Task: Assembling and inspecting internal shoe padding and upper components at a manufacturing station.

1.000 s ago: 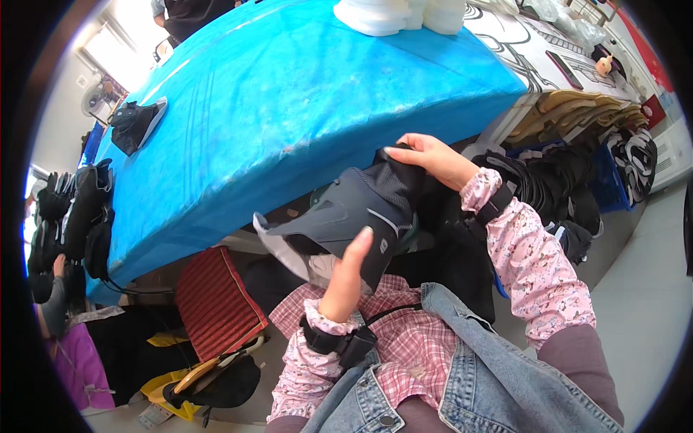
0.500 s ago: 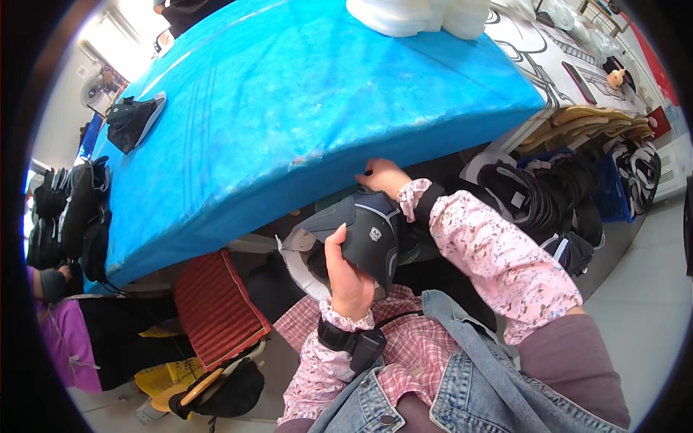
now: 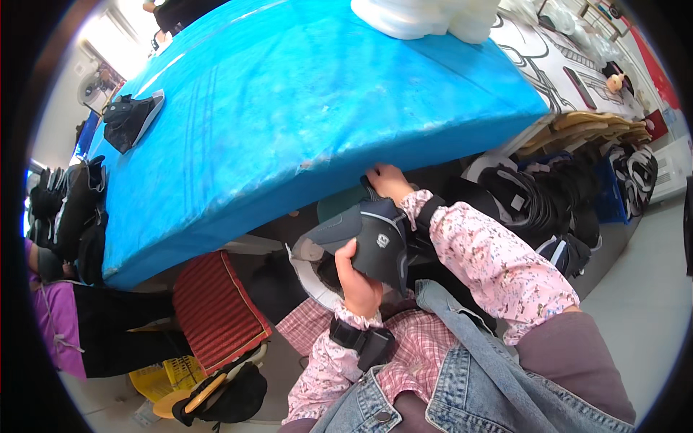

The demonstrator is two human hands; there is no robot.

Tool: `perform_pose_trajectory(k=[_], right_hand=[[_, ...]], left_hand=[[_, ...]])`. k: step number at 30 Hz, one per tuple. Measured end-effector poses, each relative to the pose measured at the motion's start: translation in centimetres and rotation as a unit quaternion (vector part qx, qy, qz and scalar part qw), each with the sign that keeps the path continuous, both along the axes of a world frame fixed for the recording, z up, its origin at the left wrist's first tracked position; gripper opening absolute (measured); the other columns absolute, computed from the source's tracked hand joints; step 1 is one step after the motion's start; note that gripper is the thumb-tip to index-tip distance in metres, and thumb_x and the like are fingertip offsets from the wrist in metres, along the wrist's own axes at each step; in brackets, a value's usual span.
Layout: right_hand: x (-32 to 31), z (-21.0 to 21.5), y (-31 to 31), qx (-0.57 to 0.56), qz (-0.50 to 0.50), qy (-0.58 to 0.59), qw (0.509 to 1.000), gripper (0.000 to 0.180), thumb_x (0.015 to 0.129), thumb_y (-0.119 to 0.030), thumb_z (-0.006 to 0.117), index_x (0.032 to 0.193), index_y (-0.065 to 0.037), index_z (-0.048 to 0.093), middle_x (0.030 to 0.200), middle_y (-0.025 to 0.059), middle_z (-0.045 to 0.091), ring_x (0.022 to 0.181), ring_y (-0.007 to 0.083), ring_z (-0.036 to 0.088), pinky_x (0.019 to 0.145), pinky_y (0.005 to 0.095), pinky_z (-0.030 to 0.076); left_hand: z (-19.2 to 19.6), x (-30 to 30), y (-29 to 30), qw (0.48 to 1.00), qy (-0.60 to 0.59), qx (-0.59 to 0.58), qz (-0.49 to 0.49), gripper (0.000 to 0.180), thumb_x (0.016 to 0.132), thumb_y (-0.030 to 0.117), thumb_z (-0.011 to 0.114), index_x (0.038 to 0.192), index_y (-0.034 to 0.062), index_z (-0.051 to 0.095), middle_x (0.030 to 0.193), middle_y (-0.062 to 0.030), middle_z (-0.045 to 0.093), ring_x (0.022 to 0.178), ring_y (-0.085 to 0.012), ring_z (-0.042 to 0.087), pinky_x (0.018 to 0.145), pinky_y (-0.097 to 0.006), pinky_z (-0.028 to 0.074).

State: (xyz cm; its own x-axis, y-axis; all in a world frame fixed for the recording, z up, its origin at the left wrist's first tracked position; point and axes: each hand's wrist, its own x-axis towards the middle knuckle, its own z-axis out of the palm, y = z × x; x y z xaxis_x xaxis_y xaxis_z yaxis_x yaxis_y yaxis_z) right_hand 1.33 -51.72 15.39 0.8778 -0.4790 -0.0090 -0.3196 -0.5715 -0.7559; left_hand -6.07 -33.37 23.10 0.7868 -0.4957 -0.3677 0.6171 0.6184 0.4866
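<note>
I hold a dark shoe upper with grey piping, a small light emblem and a pale lining flap over my lap, just below the near edge of the blue-covered table. My left hand is closed on its side, thumb outside and the other fingers hidden in or behind it. At the upper's far end, my right hand pinches a black edge or tab that stands up there. Its fingertips are partly hidden, close to the table's front side.
Another black shoe upper lies on the table at left. White translucent bundles sit at the far edge. Stacked black uppers fill the shelf at right. Near a red striped cushion at left, a person in purple is partly visible.
The shoe upper and my left hand have shifted slightly right. My right hand is slightly lower, still pinching the far end, where more of the black edge shows.
</note>
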Motion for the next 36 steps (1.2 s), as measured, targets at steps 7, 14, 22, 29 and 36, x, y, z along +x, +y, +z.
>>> perform_pose_trajectory(k=[7, 14, 22, 29, 36], right_hand=[[-0.1, 2.5, 1.8, -0.01, -0.031, -0.022, 0.999, 0.039, 0.087, -0.034, 0.044, 0.087, 0.002, 0.058, 0.087, 0.0271, 0.06, 0.086, 0.0425, 0.057, 0.077, 0.0469, 0.045], [-0.1, -1.5, 0.7, -0.268, 0.224, -0.014, 0.937, 0.029, 0.073, -0.027, 0.057, 0.087, -0.003, 0.064, 0.073, 0.0205, 0.061, 0.073, 0.0377, 0.062, 0.065, 0.0458, 0.05], [-2.2, 0.5, 2.8, 0.007, -0.086, -0.07, 0.994, 0.03, 0.086, -0.03, 0.05, 0.091, -0.002, 0.06, 0.089, 0.0205, 0.061, 0.086, 0.0374, 0.059, 0.076, 0.044, 0.046], [-29.7, -9.2, -12.9, 0.228, -0.358, -0.239, 0.873, 0.02, 0.088, -0.019, 0.055, 0.094, 0.0, 0.056, 0.079, 0.0048, 0.057, 0.067, 0.0103, 0.053, 0.061, 0.0227, 0.045], [-40.2, -20.4, -4.0, 0.738, -0.46, -0.088, 0.485, 0.066, 0.08, -0.035, 0.062, 0.124, 0.006, 0.033, 0.12, 0.0234, 0.047, 0.107, 0.0321, 0.051, 0.094, 0.0404, 0.042]], left_hand=[[1.1, -0.5, 1.1, 0.999, -0.016, 0.033, 0.006, 0.035, 0.083, 0.03, 0.047, 0.101, 0.0017, 0.055, 0.097, -0.009, 0.062, 0.089, -0.0212, 0.06, 0.081, -0.032, 0.047], [0.5, 0.7, 0.8, 0.999, -0.002, 0.048, 0.011, 0.039, 0.084, 0.038, 0.046, 0.102, 0.005, 0.056, 0.097, -0.0083, 0.062, 0.087, -0.0212, 0.06, 0.078, -0.032, 0.048], [0.3, 2.8, 2.1, 0.993, -0.051, 0.1, -0.021, 0.046, 0.085, 0.04, 0.047, 0.113, 0.0054, 0.053, 0.113, -0.0098, 0.057, 0.101, -0.025, 0.057, 0.088, -0.038, 0.047], [1.5, 2.1, 1.6, 0.986, -0.073, 0.103, -0.107, 0.048, 0.085, 0.043, 0.046, 0.117, 0.0071, 0.052, 0.116, -0.0102, 0.056, 0.106, -0.0264, 0.054, 0.091, -0.04, 0.044], [1.8, 3.2, 2.5, 0.98, -0.083, 0.158, -0.089, 0.049, 0.085, 0.041, 0.045, 0.118, 0.006, 0.051, 0.121, -0.0125, 0.052, 0.111, -0.0295, 0.05, 0.094, -0.043, 0.041]])
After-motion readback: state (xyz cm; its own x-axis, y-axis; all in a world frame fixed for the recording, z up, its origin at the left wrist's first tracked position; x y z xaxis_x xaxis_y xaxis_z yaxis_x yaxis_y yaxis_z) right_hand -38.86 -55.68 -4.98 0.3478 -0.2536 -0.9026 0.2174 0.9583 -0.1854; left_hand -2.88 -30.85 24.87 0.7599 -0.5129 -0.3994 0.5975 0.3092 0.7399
